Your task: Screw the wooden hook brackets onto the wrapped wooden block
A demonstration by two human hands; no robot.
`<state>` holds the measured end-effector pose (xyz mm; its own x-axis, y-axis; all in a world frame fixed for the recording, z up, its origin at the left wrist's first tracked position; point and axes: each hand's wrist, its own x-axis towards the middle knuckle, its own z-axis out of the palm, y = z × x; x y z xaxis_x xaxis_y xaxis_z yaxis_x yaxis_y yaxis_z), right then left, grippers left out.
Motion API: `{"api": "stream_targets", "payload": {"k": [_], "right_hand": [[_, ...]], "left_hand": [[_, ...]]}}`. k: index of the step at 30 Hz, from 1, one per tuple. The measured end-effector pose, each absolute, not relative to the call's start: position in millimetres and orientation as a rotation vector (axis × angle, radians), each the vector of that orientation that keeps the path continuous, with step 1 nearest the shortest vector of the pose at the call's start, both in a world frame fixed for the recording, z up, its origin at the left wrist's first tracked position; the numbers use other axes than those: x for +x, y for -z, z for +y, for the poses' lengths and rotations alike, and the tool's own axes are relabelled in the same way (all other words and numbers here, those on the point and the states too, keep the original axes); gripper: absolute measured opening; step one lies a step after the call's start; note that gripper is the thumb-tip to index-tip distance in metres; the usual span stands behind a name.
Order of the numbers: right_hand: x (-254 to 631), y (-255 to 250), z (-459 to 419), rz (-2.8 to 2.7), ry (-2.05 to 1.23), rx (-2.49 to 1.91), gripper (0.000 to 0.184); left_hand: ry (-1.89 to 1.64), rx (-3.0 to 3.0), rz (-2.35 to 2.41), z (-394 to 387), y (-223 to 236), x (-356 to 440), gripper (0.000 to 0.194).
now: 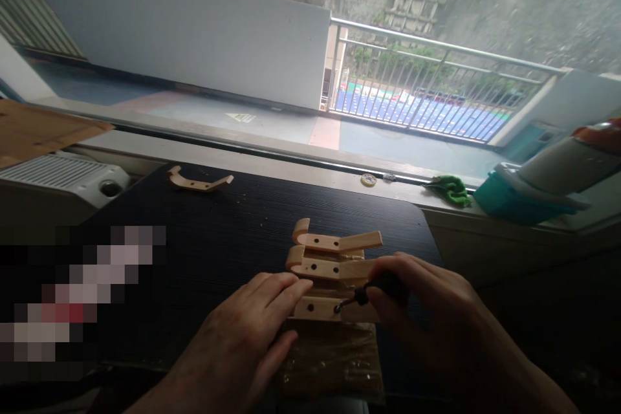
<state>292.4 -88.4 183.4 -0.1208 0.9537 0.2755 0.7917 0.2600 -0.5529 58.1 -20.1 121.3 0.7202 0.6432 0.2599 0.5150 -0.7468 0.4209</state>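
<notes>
Gripping screwdriver (361, 295) in right hand (429, 304), we hold the likely light, stiff hook (323, 310) by its end with left hand (247, 318).

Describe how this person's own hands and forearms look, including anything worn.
The left hand and right hand are bare, with no gloves, rings or watch visible. The left forearm and right forearm show no sleeves within view. The right side is partly in shadow, so small markings there can't be ruled out.

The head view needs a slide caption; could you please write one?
Right hand holds a dark-handled tool against the nearest wooden piece, left hand at its left end.
</notes>
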Motion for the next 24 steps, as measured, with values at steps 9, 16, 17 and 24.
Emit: {"api": "stream_targets", "payload": {"k": [9, 16, 17, 24], "right_hand": [[290, -185, -86, -1.969, -0.389, -1.565, 0.010], [290, -183, -81, -2.009, -0.303, -1.539, 0.010], [291, -183, -81, -2.006, -0.310, -1.548, 0.010], [290, -184, -85, -2.000, -0.332, -1.563, 0.008]], "left_hand": [[-0.401, 2.332, 0.940, -18, -118, 54, 0.042], [-0.397, 2.284, 0.895, -17, -114, 52, 0.042], [-0.401, 2.284, 0.886, -17, -113, 52, 0.043], [-0.437, 2.311, 0.870, -12, -107, 50, 0.048]]}}
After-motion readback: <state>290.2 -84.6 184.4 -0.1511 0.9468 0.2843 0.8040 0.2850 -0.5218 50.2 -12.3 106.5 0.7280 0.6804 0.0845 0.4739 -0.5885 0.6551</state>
